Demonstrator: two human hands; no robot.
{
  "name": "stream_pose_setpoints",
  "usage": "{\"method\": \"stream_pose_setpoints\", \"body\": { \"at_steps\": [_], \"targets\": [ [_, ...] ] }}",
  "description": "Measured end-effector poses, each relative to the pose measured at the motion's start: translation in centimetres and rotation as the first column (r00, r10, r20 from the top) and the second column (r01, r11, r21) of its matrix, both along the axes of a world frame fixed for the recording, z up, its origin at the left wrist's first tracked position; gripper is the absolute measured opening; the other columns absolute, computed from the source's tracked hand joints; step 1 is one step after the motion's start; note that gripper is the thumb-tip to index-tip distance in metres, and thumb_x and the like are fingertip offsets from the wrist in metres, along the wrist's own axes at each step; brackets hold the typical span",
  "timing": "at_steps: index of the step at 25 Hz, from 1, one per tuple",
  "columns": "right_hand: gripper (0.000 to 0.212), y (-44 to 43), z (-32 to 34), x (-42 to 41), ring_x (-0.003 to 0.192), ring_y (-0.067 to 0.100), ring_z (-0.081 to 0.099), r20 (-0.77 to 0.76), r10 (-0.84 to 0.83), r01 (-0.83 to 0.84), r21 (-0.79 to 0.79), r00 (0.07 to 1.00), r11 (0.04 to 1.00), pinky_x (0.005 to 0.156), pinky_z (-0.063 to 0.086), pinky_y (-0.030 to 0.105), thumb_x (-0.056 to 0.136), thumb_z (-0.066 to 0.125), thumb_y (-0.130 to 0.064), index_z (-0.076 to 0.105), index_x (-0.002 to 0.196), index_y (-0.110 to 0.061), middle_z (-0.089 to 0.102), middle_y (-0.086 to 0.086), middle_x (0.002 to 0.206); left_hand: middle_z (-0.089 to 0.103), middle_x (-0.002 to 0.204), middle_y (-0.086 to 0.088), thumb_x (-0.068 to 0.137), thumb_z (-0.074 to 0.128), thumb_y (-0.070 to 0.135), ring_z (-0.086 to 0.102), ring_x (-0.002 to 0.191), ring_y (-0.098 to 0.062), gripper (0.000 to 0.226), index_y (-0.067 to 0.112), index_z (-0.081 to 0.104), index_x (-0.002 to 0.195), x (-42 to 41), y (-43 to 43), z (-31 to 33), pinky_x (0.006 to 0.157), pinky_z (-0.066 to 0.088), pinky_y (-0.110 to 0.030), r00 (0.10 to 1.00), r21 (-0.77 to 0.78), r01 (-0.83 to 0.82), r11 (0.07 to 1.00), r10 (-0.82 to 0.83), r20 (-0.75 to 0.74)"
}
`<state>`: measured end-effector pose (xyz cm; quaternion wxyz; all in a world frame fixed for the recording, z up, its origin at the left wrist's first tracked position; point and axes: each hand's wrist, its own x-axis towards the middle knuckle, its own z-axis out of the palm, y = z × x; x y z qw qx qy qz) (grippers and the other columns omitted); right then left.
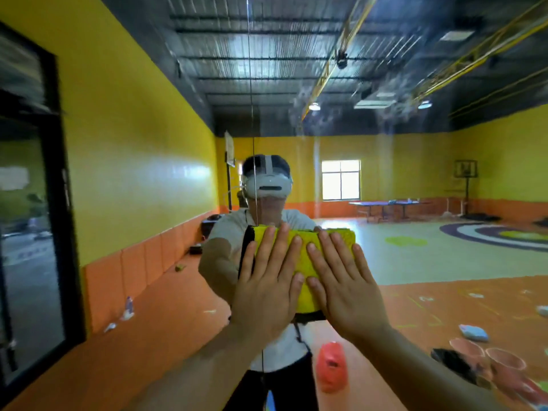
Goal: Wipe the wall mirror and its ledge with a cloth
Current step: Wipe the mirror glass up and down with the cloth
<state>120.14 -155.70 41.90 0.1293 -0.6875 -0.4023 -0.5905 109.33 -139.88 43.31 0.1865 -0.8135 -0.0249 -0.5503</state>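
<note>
Two hands, one cloth, one mirror (400,256).

Yellow cloth (303,264), folded to a thick pad, lies flat against the glass at chest height. Its top edge runs roughly level; long axis unclear under the hands.

Left hand (267,289) and right hand (348,295) press it side by side, fingers straight and slightly spread.

Streaky smears sit on the glass, upper right.

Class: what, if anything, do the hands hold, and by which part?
Nothing gripped: left hand and right hand, fingers straight, press the yellow cloth flat against the mirror.
</note>
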Motion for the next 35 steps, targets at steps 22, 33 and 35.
{"method": "stream_pose_setpoints", "body": {
  "at_steps": [22, 33, 35],
  "targets": [
    [0.061, 0.3, 47.0, 4.3, 0.156, 0.021, 0.018, 0.225, 0.032, -0.055, 0.096, 0.974, 0.994, 0.127, 0.014, 0.048, 0.107, 0.017, -0.048, 0.027, 0.161, -0.022, 0.022, 0.002, 0.169, -0.004, 0.173, -0.003, 0.106, 0.005, 0.046, -0.01, 0.159, -0.022, 0.064, 0.022, 0.007, 0.165, 3.9, -1.0, 45.1, 0.128, -0.002, -0.049, 0.965, -0.046, -0.119, 0.992, 0.126, 0.228],
    [0.064, -6.1, 45.4, 6.5, 0.157, 0.028, 0.012, 0.104, 0.042, -0.056, 0.127, 0.994, 0.99, 0.128, 0.002, 0.045, 0.103, 0.025, -0.047, 0.036, 0.157, -0.014, 0.021, 0.011, 0.168, 0.006, 0.173, -0.005, 0.107, 0.019, 0.041, -0.001, 0.159, -0.024, 0.06, 0.023, 0.015, 0.164, 8.3, -7.1, 43.3, 0.128, 0.005, -0.049, 0.968, 0.005, -0.056, 0.998, 0.053, 0.244],
    [0.063, -5.3, 43.5, 5.9, 0.157, 0.03, 0.014, 0.082, 0.051, -0.066, 0.184, 0.995, 0.981, 0.128, 0.007, 0.048, 0.105, 0.026, -0.049, 0.04, 0.155, -0.012, 0.023, 0.014, 0.167, 0.012, 0.172, -0.006, 0.106, 0.022, 0.039, 0.005, 0.159, -0.026, 0.06, 0.022, 0.021, 0.163, 8.3, -6.9, 41.8, 0.128, 0.009, -0.05, 0.964, 0.034, -0.039, 0.999, 0.029, 0.266]
  ]
}}
